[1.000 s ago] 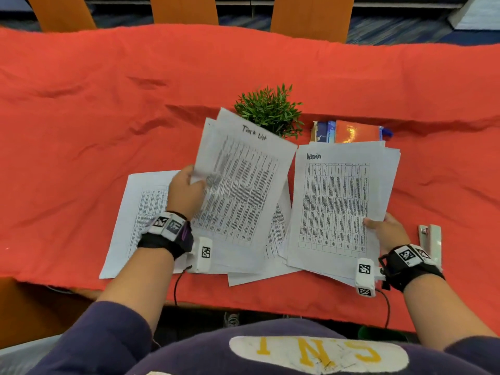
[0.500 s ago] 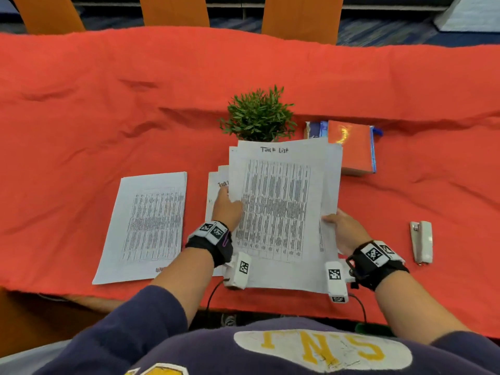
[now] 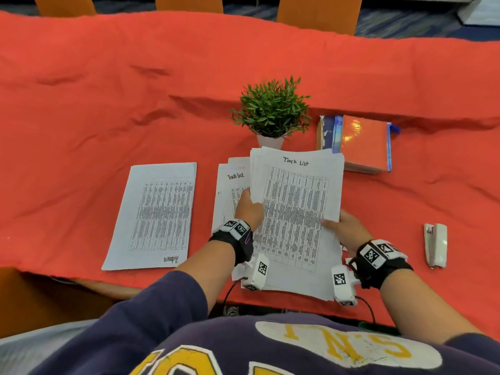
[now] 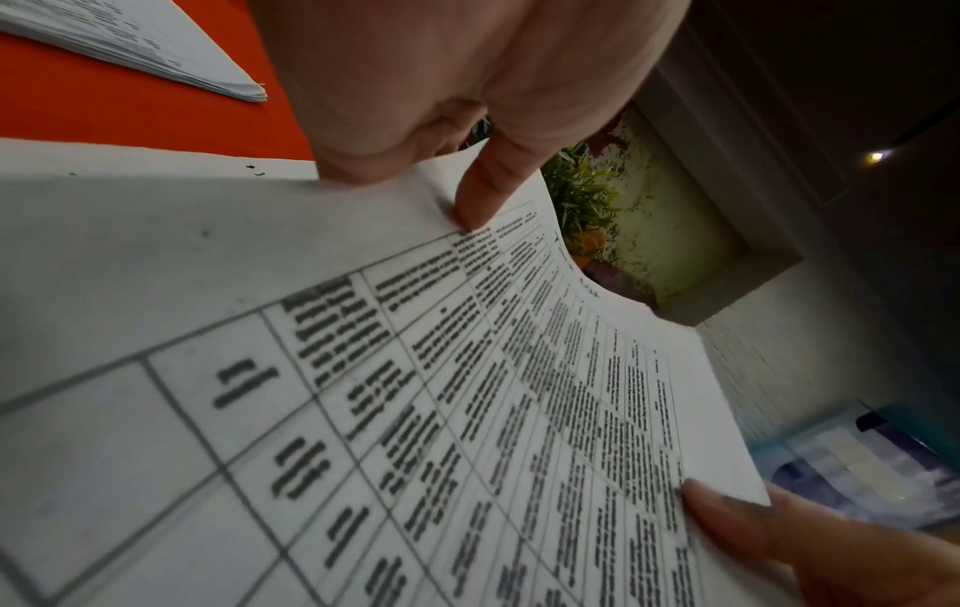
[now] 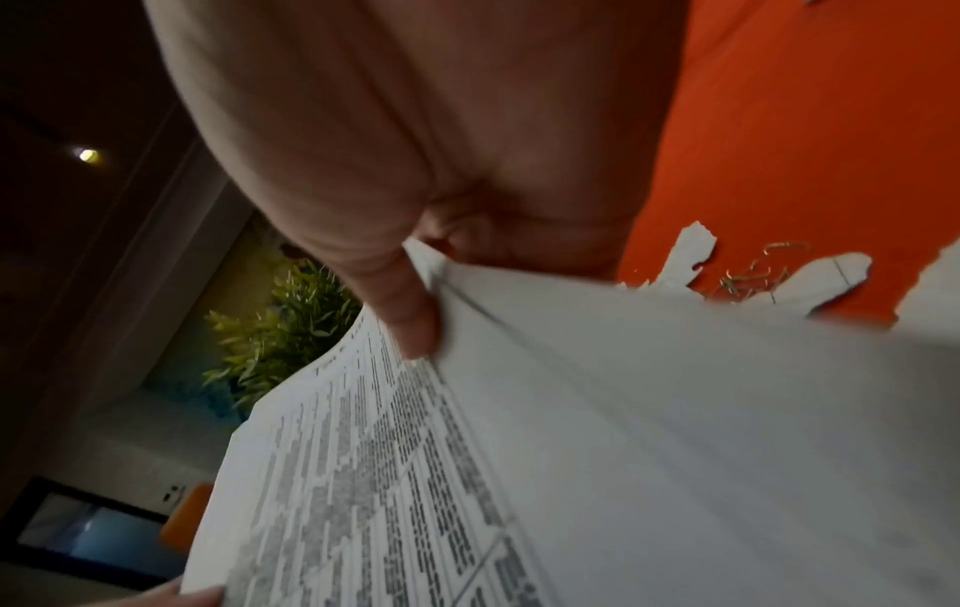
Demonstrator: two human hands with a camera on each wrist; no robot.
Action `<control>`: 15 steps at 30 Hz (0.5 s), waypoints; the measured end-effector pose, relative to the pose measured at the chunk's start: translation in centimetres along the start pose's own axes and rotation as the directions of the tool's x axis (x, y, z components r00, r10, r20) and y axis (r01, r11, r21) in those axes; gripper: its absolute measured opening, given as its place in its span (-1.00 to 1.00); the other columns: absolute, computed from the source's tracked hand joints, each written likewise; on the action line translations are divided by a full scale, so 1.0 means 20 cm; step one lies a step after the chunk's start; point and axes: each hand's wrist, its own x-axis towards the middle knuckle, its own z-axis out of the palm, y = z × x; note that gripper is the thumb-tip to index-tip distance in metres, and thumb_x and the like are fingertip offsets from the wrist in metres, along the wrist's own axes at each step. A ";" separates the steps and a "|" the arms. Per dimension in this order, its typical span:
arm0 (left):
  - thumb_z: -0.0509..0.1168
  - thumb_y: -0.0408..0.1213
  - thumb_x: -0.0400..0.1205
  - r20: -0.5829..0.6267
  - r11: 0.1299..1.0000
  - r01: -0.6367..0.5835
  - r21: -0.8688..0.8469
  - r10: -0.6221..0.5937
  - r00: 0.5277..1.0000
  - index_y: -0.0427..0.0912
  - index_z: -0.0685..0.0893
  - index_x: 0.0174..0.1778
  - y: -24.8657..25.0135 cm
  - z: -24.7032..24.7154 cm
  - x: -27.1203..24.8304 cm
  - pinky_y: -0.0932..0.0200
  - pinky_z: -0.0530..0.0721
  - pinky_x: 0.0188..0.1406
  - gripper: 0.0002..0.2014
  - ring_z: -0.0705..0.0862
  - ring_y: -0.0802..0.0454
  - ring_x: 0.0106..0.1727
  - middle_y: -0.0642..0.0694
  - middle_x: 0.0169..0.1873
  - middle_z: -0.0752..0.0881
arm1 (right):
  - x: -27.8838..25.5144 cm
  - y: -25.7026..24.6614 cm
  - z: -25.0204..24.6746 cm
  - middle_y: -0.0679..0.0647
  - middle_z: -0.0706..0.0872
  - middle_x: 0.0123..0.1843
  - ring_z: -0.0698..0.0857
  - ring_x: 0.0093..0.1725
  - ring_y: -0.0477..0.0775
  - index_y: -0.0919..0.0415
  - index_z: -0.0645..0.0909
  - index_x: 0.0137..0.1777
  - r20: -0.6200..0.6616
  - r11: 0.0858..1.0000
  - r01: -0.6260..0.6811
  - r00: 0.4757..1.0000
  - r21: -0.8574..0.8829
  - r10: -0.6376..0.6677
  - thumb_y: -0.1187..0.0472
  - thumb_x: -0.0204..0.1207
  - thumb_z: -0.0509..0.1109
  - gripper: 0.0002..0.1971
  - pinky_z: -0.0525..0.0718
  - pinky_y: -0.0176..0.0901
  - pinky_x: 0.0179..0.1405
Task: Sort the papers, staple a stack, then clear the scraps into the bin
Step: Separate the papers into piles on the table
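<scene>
A stack of printed sheets headed "Task List" (image 3: 295, 212) is lifted off the red cloth at the table's near centre. My left hand (image 3: 249, 208) grips its left edge, thumb on top (image 4: 480, 193). My right hand (image 3: 346, 230) pinches its right edge, thumb on the print (image 5: 410, 324). More Task List sheets (image 3: 232, 185) lie partly under the held stack on its left. An "Admin" stack (image 3: 157, 215) lies flat further left. A white stapler (image 3: 435, 244) lies to the right. Torn paper scraps (image 5: 691, 250) and loose staples (image 5: 758, 271) lie on the cloth under my right hand.
A small potted plant (image 3: 272, 109) stands just behind the held stack. Books with an orange cover (image 3: 362, 143) lie behind at the right. The red cloth (image 3: 135, 90) covers the whole table. Orange chair backs (image 3: 316, 12) stand along the far side.
A second ago my hands held two sheaves apart, one headed Admin. Now both hands hold a single Task List stack in the centre, and the books behind are uncovered.
</scene>
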 end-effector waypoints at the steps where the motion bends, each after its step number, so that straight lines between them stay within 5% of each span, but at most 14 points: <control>1: 0.06 -0.53 0.64 0.003 1.000 0.004 0.010 -0.004 1.000 -0.14 0.41 0.47 -0.01 0.00 0.01 0.17 0.54 -0.01 -0.53 0.59 -0.02 0.05 -0.06 0.15 0.61 | 0.01 0.02 -0.01 0.15 0.77 0.20 0.75 0.14 0.19 0.07 0.65 0.16 -0.039 0.997 0.004 0.999 -0.075 -0.007 0.25 0.54 0.44 -0.78 0.63 0.26 0.29; 6: 0.18 -0.33 0.65 -0.106 0.952 0.148 0.268 -0.123 0.987 -0.22 0.43 0.45 -0.14 -0.03 0.07 0.00 0.62 0.20 -0.59 0.61 -0.18 0.19 -0.26 0.31 0.54 | 0.02 0.06 -0.09 0.25 0.75 0.18 0.75 0.00 0.19 0.04 0.64 0.00 -0.187 1.000 -0.005 0.982 -0.009 0.003 0.39 0.56 0.37 -0.80 0.67 0.15 0.20; 10: 0.37 -0.13 0.59 -0.280 0.792 0.347 0.502 -0.230 0.932 -0.31 0.26 0.52 -0.25 -0.07 0.10 -0.13 0.46 0.43 -0.34 0.31 -0.27 0.54 -0.33 0.51 0.26 | 0.01 0.08 -0.19 0.31 0.71 0.21 0.78 -0.09 0.11 0.28 0.63 0.22 -0.270 0.980 -0.006 0.961 0.201 0.061 0.45 0.56 0.34 -0.74 0.70 0.09 0.09; 13: 0.50 -0.26 0.48 -0.286 0.807 0.371 0.460 -0.261 0.922 -0.28 0.15 0.57 -0.30 -0.10 0.13 -0.06 0.53 0.36 -0.16 0.38 -0.27 0.48 -0.33 0.50 0.24 | -0.01 0.09 -0.25 0.34 0.70 0.24 0.73 0.12 0.34 0.16 0.66 0.06 -0.291 0.960 -0.004 0.953 0.278 0.088 0.42 0.54 0.39 -0.81 0.77 0.08 0.04; 15: 0.47 -0.39 0.48 -0.270 0.842 0.358 0.403 -0.264 0.926 -0.27 0.09 0.59 -0.31 -0.11 0.15 -0.05 0.63 0.28 -0.14 0.52 -0.28 0.36 -0.35 0.48 0.27 | -0.04 0.09 -0.28 0.28 0.74 0.19 0.77 0.03 0.24 0.14 0.67 0.06 -0.289 0.946 -0.011 0.951 0.323 0.109 0.13 0.29 0.64 -0.64 0.80 -0.02 -0.08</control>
